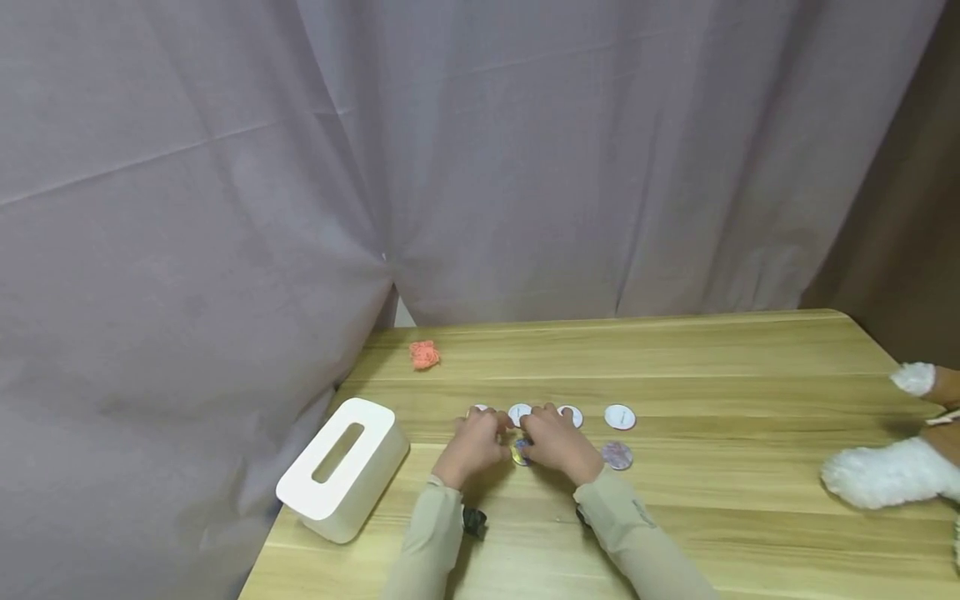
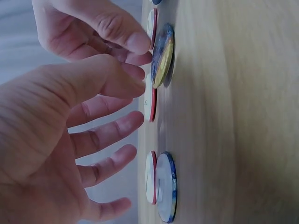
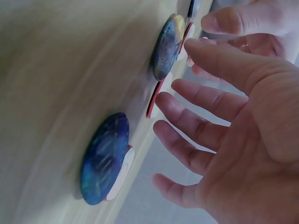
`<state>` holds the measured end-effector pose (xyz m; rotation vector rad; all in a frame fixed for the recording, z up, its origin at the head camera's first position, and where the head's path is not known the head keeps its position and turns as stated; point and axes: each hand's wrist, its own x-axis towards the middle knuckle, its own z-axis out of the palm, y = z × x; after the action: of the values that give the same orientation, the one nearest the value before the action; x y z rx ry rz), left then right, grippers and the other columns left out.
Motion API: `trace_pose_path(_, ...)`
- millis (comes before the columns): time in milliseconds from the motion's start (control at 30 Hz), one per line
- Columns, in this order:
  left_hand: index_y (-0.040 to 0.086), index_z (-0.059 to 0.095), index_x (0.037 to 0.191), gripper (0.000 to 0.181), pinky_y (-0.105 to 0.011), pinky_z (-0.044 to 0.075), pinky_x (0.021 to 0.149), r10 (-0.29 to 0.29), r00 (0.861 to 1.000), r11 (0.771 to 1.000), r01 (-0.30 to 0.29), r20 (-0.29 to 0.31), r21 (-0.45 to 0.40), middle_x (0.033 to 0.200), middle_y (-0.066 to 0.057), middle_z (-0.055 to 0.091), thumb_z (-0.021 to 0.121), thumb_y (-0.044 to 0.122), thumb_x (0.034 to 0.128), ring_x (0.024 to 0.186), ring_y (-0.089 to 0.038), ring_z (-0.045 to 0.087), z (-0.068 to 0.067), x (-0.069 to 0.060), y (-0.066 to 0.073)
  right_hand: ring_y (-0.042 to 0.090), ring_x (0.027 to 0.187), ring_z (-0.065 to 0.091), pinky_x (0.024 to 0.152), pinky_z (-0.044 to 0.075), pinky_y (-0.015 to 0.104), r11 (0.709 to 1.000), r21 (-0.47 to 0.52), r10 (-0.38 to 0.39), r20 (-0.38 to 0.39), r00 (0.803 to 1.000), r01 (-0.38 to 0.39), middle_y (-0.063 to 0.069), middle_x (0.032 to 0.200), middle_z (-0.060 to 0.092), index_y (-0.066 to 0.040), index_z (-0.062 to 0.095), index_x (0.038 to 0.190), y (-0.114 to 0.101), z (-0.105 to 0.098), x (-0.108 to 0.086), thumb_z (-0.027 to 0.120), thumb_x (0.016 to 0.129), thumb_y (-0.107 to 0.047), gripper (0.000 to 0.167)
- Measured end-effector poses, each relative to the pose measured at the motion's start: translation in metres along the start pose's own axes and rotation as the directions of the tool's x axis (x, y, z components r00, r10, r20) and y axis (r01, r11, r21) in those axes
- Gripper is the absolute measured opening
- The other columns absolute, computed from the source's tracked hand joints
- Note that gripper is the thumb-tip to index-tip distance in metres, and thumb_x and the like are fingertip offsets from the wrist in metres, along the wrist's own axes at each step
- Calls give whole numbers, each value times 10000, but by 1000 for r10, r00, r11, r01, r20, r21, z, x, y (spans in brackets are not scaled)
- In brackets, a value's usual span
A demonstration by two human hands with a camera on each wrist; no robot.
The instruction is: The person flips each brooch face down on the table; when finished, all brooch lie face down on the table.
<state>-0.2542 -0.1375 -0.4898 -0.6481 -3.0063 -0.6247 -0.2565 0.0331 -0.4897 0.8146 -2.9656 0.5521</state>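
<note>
A round button badge [image 1: 519, 454], blue and yellow, lies on the table between both hands. The left hand [image 1: 475, 446] has its thumb close to the badge [image 2: 163, 58] in the left wrist view, its other fingers spread and slightly bent. From the opposite side comes the right hand [image 1: 561, 442]; its thumb and fingers are near the same badge [image 3: 167, 49], loosely bent. Neither hand visibly grips it; exact contact is unclear. Behind runs a row of white discs with red edges, one of them [image 1: 520, 414] just beyond the badge. A dark blue badge [image 3: 105, 158] lies beside the right hand.
A white tissue box [image 1: 367, 467] stands at the left. An orange bundle of string [image 1: 424, 355] is near the back edge. Right of the hands are a pinkish badge [image 1: 617, 455] and a white disc [image 1: 620, 417]. White fluffy plush parts [image 1: 885, 472] lie far right. A grey curtain [image 1: 525, 183] hangs behind.
</note>
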Motion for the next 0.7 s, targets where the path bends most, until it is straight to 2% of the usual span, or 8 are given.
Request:
trace_pose_path(200, 133, 758, 1007, 394, -550, 393, 907, 1, 1000, 1000, -1, 0, 19, 955, 12, 699, 833, 91, 623, 937, -228, 559, 6, 1, 1, 276, 827, 510, 787, 372, 535, 1000, -2, -15, -12, 1000, 15, 12, 782, 539, -123, 600, 763, 2, 2, -6, 802, 733, -79, 209)
trace_pose_path(300, 151, 761, 951, 356, -572, 378, 928, 10, 1000, 1000, -10, -3, 17, 915, 30, 691, 841, 83, 611, 896, -207, 548, 9, 1, 0, 279, 805, 516, 768, 377, 535, 999, 2, -34, -32, 999, 34, 14, 765, 545, -118, 597, 750, 2, 3, -7, 795, 694, -32, 223)
trace_pose_path(533, 146, 776, 914, 288, -621, 347, 963, 42, 999, 999, -41, -18, 4, 925, 37, 710, 820, 35, 652, 873, -193, 560, 11, 0, -1, 253, 734, 510, 731, 377, 513, 999, 25, -40, -50, 998, 41, -4, 697, 534, -147, 555, 642, 1, 2, -5, 794, 642, 16, 289)
trace_pose_path(700, 145, 784, 923, 277, -629, 355, 971, 47, 999, 999, -47, -5, 2, 969, 46, 725, 816, 25, 675, 893, -196, 585, 12, -1, -2, 232, 702, 503, 697, 383, 500, 998, 51, -43, -45, 998, 45, -18, 675, 522, -168, 526, 607, 2, 3, -5, 782, 604, 38, 329)
